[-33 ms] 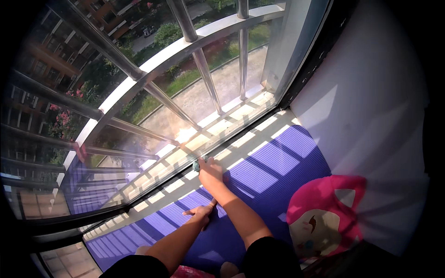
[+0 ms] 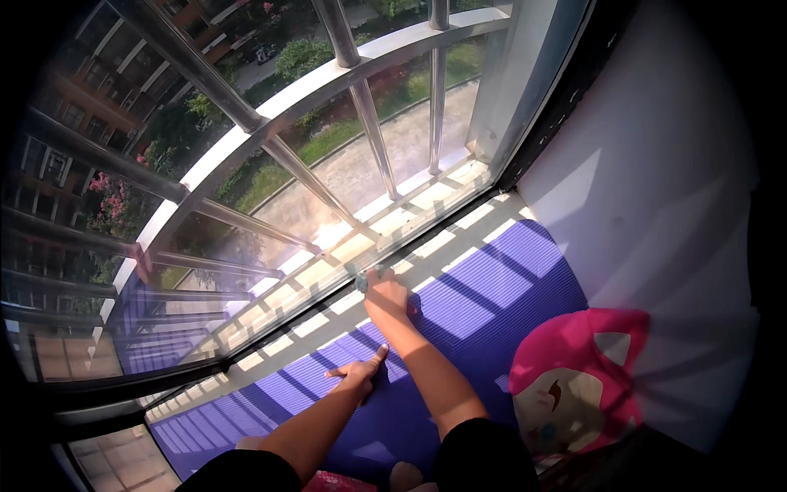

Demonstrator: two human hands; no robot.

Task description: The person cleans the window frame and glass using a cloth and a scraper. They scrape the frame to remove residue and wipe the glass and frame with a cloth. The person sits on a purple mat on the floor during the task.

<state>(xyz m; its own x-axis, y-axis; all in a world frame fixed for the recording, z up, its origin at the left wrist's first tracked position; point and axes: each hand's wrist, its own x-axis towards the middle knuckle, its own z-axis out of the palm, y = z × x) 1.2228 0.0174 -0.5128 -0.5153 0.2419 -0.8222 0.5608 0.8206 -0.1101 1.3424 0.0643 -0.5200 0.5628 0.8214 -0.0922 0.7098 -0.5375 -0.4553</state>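
Closed around a small greyish cloth [image 2: 361,281], the right hand [image 2: 385,297] presses it down at the far edge of the purple mat [image 2: 484,287], right where the mat meets the pale window sill [image 2: 328,312] and the bottom of the glass. Only a corner of the cloth shows past the knuckles, so its full shape cannot be told. It looks soft, light and limp, a thing that bunches under the palm rather than holding a form, and it is probably best gripped as a wad in the fist with the fingers wrapped over the top, as it is now. The left hand [image 2: 358,375] holds nothing; it lies flat, fingers spread and thumb up, on the mat nearer the body, and seems to be propping the person. The mat is ribbed foam, likely grippy enough for that hand not to slide. A pink plush toy [image 2: 574,377] sits at the mat's right edge against the white wall [image 2: 656,189]. Beyond the glass run metal bars [image 2: 361,107].
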